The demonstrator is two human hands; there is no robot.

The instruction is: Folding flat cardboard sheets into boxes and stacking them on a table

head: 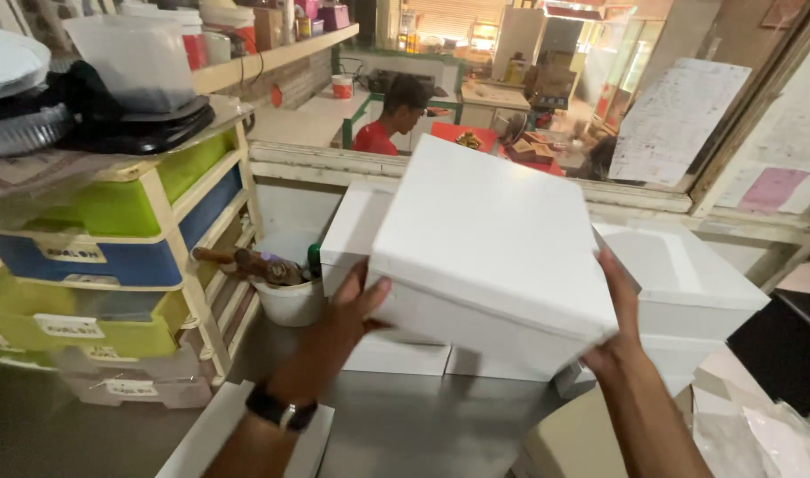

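The left hand and right hand, fingers pressed flat, clamp a closed white square cardboard box, tilted, corner toward camera, above stacked white boxes. A white tub holds wooden-handled tools.

steel counter bears white boxes, white bucket, drawer unit.

The held box sits before stacked boxes, drawers left, apparently a tub between.
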